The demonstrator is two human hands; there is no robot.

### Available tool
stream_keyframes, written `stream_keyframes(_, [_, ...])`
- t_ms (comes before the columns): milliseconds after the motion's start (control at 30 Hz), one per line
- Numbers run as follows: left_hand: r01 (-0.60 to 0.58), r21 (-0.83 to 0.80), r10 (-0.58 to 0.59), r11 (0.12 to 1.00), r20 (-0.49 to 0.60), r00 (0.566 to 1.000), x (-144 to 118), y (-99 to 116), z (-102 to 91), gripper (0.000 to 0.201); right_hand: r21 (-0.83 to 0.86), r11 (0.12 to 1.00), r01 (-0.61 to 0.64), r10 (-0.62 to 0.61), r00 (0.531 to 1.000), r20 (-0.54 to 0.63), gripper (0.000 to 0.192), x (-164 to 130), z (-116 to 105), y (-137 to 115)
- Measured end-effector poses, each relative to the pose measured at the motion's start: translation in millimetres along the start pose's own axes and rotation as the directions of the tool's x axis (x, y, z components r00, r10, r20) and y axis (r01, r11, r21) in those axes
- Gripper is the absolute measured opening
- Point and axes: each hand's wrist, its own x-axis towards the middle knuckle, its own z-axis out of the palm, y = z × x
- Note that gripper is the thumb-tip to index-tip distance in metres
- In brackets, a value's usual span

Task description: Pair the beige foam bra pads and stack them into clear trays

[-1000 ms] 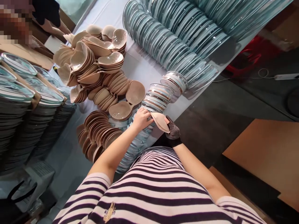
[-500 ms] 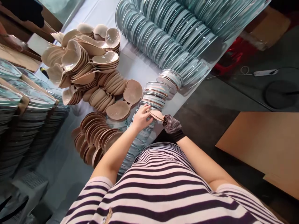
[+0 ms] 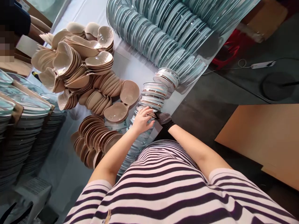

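**As the Hands Draw Together, the Beige Cup Sits Low at the Container Row**

While the left hand (image 3: 142,119) stays near its former place, the right hand (image 3: 164,119) has moved in toward it. One second ago the beige cup (image 3: 151,114) showed a broad face between the two hands; half a second ago it was seen almost edge-on. Now only a narrow strip is visible, at the near end of the striped containers (image 3: 154,90). In effect, handling has passed from holding the cup up to working it close against the row. Whether it lies inside a container or only above one cannot be told.

Hand condition:
- Left, bare: fingers spread above the cup, thumb apart from them.
- Right, in a dark speckled glove: fingers curled at the cup's outer end. Contact is hidden, so whether they are clamped on it cannot be told.

Surroundings:
- Clear containers (image 3: 137,144) continue the row beneath the left wrist, toward the striped shirt (image 3: 163,186).
- A joined pair of tan cups (image 3: 116,112) lies just beside the row, on the left, face up.
- Brown cups (image 3: 99,133) overlap near the left forearm; a larger heap of cups (image 3: 70,67) lies beyond.
- Long rows of glassy containers (image 3: 144,39) lie on their sides across the far part of the white-covered table (image 3: 178,101).
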Motion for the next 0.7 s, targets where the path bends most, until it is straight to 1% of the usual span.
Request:
stream_keyframes(100, [0.053, 0.07, -0.052, 0.996, -0.018, 0.998, -1.9, 2.9, -5.2, 0.011, 0.066, 0.997, -0.034, 0.029, 0.996, 0.081, 0.034, -7.4, -14.7, 2.9])
stream_keyframes(200, [0.083, 0.113, -0.078, 0.99, -0.051, 0.996, -4.2, 2.7, -8.7, 0.017, 0.247, 0.968, -0.04, 0.014, 0.994, 0.108, 0.032, -21.0, -21.8, 5.0])
stream_keyframes(300, [0.077, 0.139, -0.073, 0.987, -0.038, 0.997, -5.1, 3.4, -7.2, 0.008, 0.458, 0.889, -0.014, -0.028, 0.996, 0.084, 0.037, -29.4, -15.6, 6.4])
stream_keyframes(367, [0.061, 0.16, -0.063, 0.985, 0.01, 0.998, -4.1, 5.8, -5.2, 0.005, 0.491, 0.871, -0.015, -0.015, 0.998, 0.057, 0.037, -29.9, -7.8, 7.3])
stream_keyframes(433, [0.05, 0.168, -0.06, 0.985, 0.057, 0.997, -1.8, 8.5, -4.1, 0.011, 0.434, 0.901, 0.004, 0.003, 1.0, -0.016, 0.037, -29.4, -1.1, 8.8])
stream_keyframes(500, [0.057, 0.156, -0.072, 0.986, 0.091, 0.993, 1.3, 9.7, -3.9, 0.023, 0.362, 0.927, 0.099, -0.047, 0.987, -0.151, 0.037, -31.0, 1.8, 11.9])
stream_keyframes(533, [0.067, 0.142, -0.083, 0.988, 0.11, 0.99, 2.8, 9.5, -3.8, 0.026, 0.335, 0.926, 0.172, -0.097, 0.969, -0.228, 0.038, -32.8, 1.4, 14.3])
stream_keyframes(600, [0.095, 0.093, -0.108, 0.991, 0.142, 0.984, 4.7, 7.9, -3.0, 0.024, 0.299, 0.901, 0.314, -0.198, 0.912, -0.36, 0.04, -36.9, -3.7, 21.1])
stream_keyframes(633, [0.104, 0.063, -0.112, 0.993, 0.139, 0.984, 4.8, 6.9, -2.2, 0.02, 0.282, 0.889, 0.362, -0.23, 0.883, -0.409, 0.04, -38.2, -8.4, 25.1])
stream_keyframes(700, [0.107, 0.014, -0.108, 0.994, 0.078, 0.991, 2.9, 5.7, 0.1, 0.016, 0.237, 0.876, 0.42, -0.277, 0.84, -0.466, 0.041, -37.1, -21.1, 32.3])
